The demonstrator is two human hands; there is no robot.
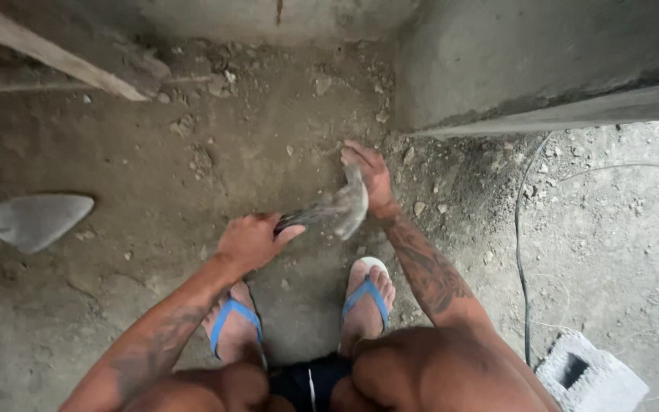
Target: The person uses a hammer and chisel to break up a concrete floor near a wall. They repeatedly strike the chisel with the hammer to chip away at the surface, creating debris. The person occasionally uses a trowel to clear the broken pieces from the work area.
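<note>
L hand (252, 243) is closed round the dark handle of a trowel (337, 210), knuckles up, thumb pointing twd the blade. The trowel blade is grey, metal, smeared by motion blur so its edge isn't sharp; it sits just beyond the L hand, over the dirt floor (154, 168), tip reaching the R hand (368, 174). R hand lies palm down w/ fingers spread flat on the ground, just past the blade tip & touching or nearly touching it; can't tell which. It holds nothing.

Just below the trowel: two feet in blue-strapped flip-flops (366, 296), bare knees under those, forearms tattooed.

Beyond the trowel, up & right: a grey concrete wall (528, 61) whose corner comes down close to the R hand, hemming in that side. Loose stones & rubble lie scattered round its base.

Far left of the trowel: a second trowel (38, 220), pointed grey blade, lying flat on the dirt. Up-left: a pale wooden plank (55, 53) running diagonally.

Right of the trowel: a thin dark cable (519, 252) snaking over gravel. Lower right: a hollow concrete block (590, 375), partly cut off by the frame edge.
</note>
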